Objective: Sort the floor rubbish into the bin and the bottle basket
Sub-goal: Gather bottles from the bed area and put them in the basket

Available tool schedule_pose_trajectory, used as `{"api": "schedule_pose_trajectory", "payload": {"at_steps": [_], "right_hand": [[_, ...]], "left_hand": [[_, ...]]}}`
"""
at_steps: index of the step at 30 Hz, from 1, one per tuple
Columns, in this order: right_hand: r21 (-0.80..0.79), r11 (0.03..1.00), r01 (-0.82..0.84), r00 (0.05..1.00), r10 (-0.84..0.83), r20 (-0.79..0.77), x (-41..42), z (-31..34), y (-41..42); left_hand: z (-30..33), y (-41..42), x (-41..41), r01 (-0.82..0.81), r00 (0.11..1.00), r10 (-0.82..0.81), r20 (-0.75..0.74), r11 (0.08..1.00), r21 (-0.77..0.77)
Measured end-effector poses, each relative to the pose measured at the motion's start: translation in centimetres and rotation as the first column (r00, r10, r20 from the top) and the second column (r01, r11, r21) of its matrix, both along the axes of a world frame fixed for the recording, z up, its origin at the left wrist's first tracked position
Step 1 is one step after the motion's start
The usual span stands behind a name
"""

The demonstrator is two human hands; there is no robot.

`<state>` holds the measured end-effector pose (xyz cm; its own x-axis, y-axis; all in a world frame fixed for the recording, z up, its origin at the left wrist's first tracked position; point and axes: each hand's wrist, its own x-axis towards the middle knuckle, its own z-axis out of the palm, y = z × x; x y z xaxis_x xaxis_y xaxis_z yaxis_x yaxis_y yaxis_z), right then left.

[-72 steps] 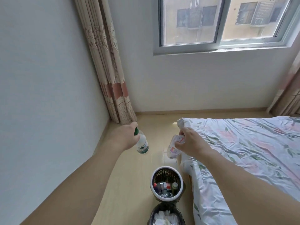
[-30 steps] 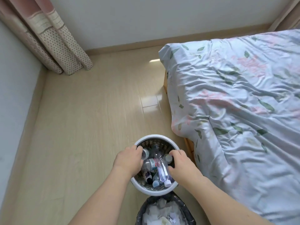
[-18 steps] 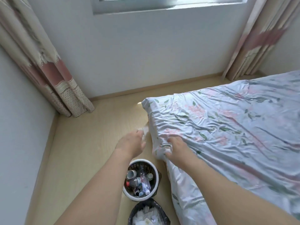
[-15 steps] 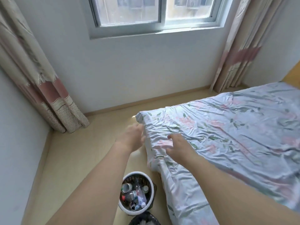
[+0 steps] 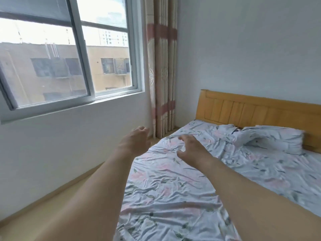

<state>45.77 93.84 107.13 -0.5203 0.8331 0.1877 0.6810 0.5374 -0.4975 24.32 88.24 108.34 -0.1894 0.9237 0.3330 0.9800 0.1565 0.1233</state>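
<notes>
Head view. My left hand [image 5: 134, 142] is stretched forward above the strip of floor [image 5: 52, 193] between the bed [image 5: 173, 197] and the window wall; its grip is apart, fingers loosely bent, holding nothing. My right hand [image 5: 192, 151] reaches out over the bed's flowered sheet [image 5: 165, 180], palm down; its grip is likewise apart, fingers spread and slightly blurred, clasping nothing. Whether the right hand touches the sheet cannot be told. Both bare forearms run from the lower edge of the frame toward the centre. Neither the bin nor the bottle basket appears in this view, and no rubbish shows on the visible floor. A crumpled pillow [image 5: 271, 140] lies at the far end of the bed, against the wooden headboard [image 5: 243, 110]. A striped curtain [image 5: 162, 66] hangs in the corner between the window [image 5: 69, 54] and the headboard. Through the glass, a tan building is visible.
</notes>
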Motion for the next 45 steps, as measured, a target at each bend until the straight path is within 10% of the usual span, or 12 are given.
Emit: {"api": "schedule_pose_trajectory", "payload": {"at_steps": [14,29,45], "right_hand": [[0.078,0.817,0.571,0.81,-0.577,0.107,49.5,3.7,-6.2],[0.029,0.585,0.81,0.582,-0.809,0.08,92.3,1.9,-15.1],[-0.018,0.644,0.765,0.641,-0.758,0.123,115.6,1.0,12.1]], "left_hand": [[2.5,6.0,47.6,0.587,0.806,-0.583,-0.103,0.81,0.004],[1.8,4.0,95.0,0.86,0.48,-0.869,-0.122,0.493,-0.129],[-1.4,32.4,116.3,0.766,0.625,-0.78,0.022,0.608,-0.209]]}}
